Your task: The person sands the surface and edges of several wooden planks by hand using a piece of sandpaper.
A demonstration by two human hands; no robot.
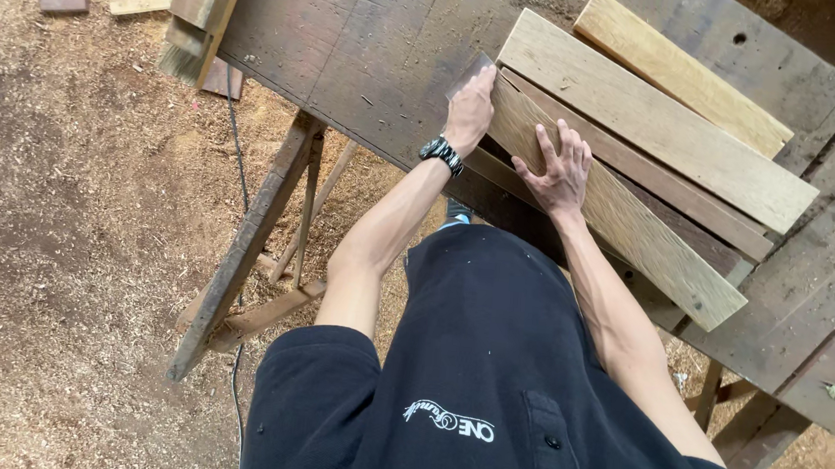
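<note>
Left grip (471, 110) pinches sandpaper (468, 73) on the plank (627, 216), right grip (560, 166) lies open steadying it: sanding, seemingly.

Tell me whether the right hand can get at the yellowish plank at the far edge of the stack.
Probably yes. The right hand lies flat on the nearest plank, and the yellowish plank lies uncovered on top with only flat boards between, though it looks like a long stretch.

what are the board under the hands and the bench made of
The board under the left hand and right hand looks like bare, unfinished wood: pale tan, with visible grain streaks and a matte face. The bench also seems to be wood, but old and weathered: dark grey-brown planks with scratches, seams and cracks.
</note>
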